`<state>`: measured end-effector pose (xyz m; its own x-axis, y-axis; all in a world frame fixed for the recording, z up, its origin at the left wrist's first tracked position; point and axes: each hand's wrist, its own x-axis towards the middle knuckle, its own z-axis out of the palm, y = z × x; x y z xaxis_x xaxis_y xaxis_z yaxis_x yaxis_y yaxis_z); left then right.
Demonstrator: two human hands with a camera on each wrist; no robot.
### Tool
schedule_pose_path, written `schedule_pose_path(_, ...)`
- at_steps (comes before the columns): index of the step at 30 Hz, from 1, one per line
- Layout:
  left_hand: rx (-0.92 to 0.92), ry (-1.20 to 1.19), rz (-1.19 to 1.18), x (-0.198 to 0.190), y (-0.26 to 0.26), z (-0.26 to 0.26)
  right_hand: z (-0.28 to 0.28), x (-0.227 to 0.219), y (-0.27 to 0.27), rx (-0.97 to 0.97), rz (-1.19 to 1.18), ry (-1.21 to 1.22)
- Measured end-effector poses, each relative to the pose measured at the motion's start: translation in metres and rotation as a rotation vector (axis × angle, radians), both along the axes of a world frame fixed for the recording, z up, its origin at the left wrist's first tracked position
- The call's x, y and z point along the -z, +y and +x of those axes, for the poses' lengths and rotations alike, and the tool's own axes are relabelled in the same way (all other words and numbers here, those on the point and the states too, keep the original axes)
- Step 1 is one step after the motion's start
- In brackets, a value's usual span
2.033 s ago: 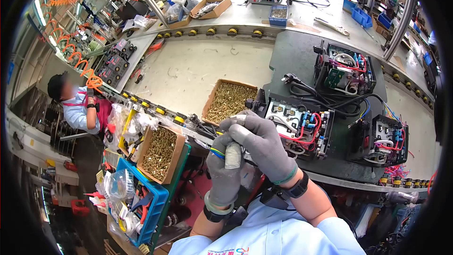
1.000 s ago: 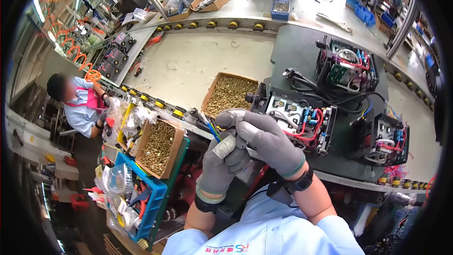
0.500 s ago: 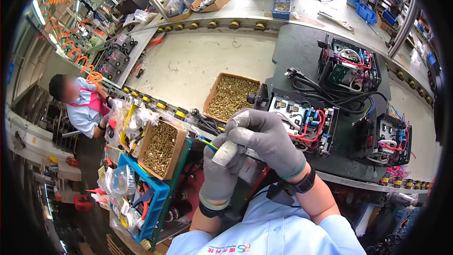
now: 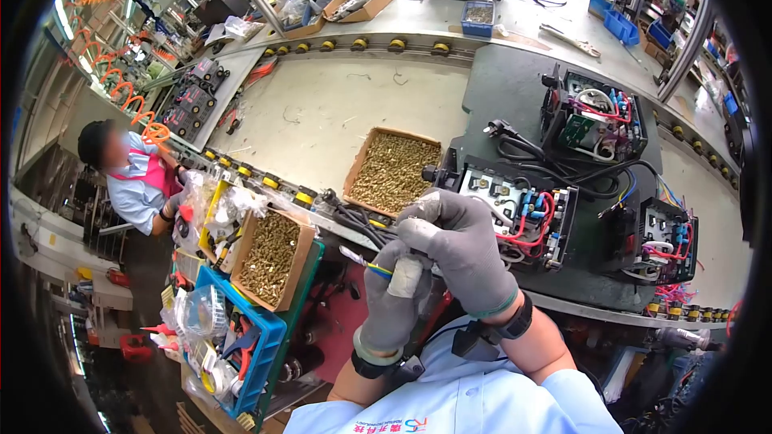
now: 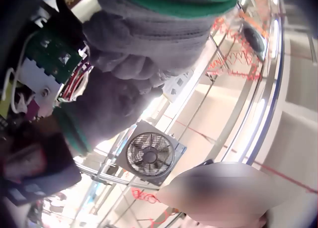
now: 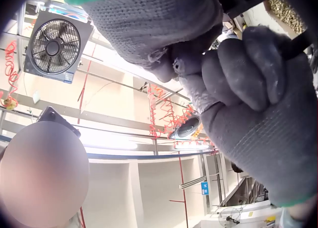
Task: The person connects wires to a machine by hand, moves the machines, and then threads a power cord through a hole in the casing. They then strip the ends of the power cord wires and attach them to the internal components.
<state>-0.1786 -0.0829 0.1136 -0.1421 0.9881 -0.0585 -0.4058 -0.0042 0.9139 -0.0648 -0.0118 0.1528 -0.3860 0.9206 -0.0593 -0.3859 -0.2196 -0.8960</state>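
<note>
My gloved left hand (image 4: pixel 392 301) grips a few thin coloured wires (image 4: pixel 379 271), blue and yellow-green among them. They stick out to the left past its thumb, which has a whitish, worn covering. Right against it, my gloved right hand (image 4: pixel 470 253) has thumb and forefinger pinched together; I cannot tell what small thing is between them. In the right wrist view, the curled fingers of the left hand (image 6: pixel 248 79) meet the right hand (image 6: pixel 154 31). Just beyond the hands, a cardboard box of brass-coloured small parts (image 4: pixel 392 167) sits on the bench, with black cables (image 4: pixel 358 219) beside it.
Several opened electrical units (image 4: pixel 515 213) with red wires stand on a dark board (image 4: pixel 490 96) at right. Another box of brass parts (image 4: pixel 273 261) and a blue tool crate (image 4: pixel 261 354) are at left. Another person (image 4: pixel 137 177) works at far left. Rollers (image 4: pixel 305 197) line the bench.
The coloured wires pointed upward from the left hand one second ago and now lie flatter, toward the left. Both hands have shifted slightly, staying close together.
</note>
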Motion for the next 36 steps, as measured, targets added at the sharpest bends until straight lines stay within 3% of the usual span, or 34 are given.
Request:
schedule_pose_path(1, -0.026, -0.01, -0.009, 0.006, -0.003, 0.005, -0.003, 0.003, 0.0, 0.094, 0.023, 0.022)
schedule_pose_path(2, -0.06, 0.426, 0.265, 0.034, -0.009, 0.007, -0.007, 0.019, 0.019, 0.356, 0.218, 0.122)
schedule_pose_path(4, 0.101, 0.373, 0.187, 0.062, -0.03, 0.026, 0.031, -0.024, 0.053, 0.453, 0.256, 0.273)
schedule_pose_path(5, -0.011, 0.423, 0.239, 0.064, -0.028, 0.02, 0.032, -0.035, 0.052, 0.471, 0.255, 0.283)
schedule_pose_path(6, 0.076, -0.257, 0.078, 0.05, -0.022, 0.006, 0.03, -0.042, 0.046, 0.48, 0.361, 0.043)
schedule_pose_path(7, -0.016, -0.25, 0.036, 0.034, -0.018, 0.001, 0.03, -0.043, 0.039, 0.454, 0.459, -0.217)
schedule_pose_path(8, -0.118, -0.252, 0.02, 0.017, -0.008, 0.001, 0.033, -0.034, 0.037, 0.243, 0.423, -0.286)
schedule_pose_path(10, 0.022, -0.248, 0.138, 0.007, 0.003, -0.012, 0.022, 0.001, 0.029, 0.237, 0.565, -0.274)
schedule_pose_path(12, 0.013, -0.215, 0.116, -0.002, 0.004, -0.009, 0.016, 0.004, 0.025, 0.266, 0.707, -0.316)
schedule_pose_path(13, 0.024, -0.242, 0.111, 0.001, 0.002, -0.01, 0.024, 0.002, 0.015, 0.127, 0.573, -0.342)
schedule_pose_path(14, 0.038, -0.269, 0.1, 0.005, -0.002, -0.012, 0.025, 0.002, 0.012, 0.129, 0.553, -0.336)
schedule_pose_path(16, 0.085, -0.324, 0.134, 0.016, -0.003, -0.017, 0.028, 0.0, 0.015, 0.014, 0.735, -0.477)
schedule_pose_path(20, 0.13, -0.221, 0.107, 0.009, -0.002, -0.014, 0.024, 0.008, 0.018, -0.077, 0.631, -0.375)
schedule_pose_path(25, 0.094, -0.261, 0.05, 0.008, -0.006, -0.014, 0.015, 0.008, 0.02, -0.051, 0.719, -0.399)
schedule_pose_path(28, 0.08, -0.239, 0.014, 0.007, -0.01, -0.012, 0.009, 0.008, 0.019, 0.074, 0.808, -0.488)
schedule_pose_path(30, 0.071, -0.258, 0.01, 0.004, -0.008, -0.012, 0.004, 0.006, 0.02, 0.08, 0.712, -0.468)
schedule_pose_path(31, 0.066, -0.276, -0.001, 0.002, -0.006, -0.013, 0.002, 0.002, 0.017, 0.02, 0.486, -0.415)
schedule_pose_path(32, 0.068, -0.274, 0.011, 0.004, -0.003, -0.014, -0.001, 0.004, 0.016, 0.023, 0.497, -0.414)
schedule_pose_path(35, 0.174, -0.405, 0.043, 0.013, 0.004, -0.019, -0.011, 0.015, 0.017, 0.067, 0.214, -0.202)
schedule_pose_path(36, 0.176, -0.401, 0.052, 0.017, 0.004, -0.023, -0.015, 0.022, 0.021, 0.175, 0.081, -0.118)
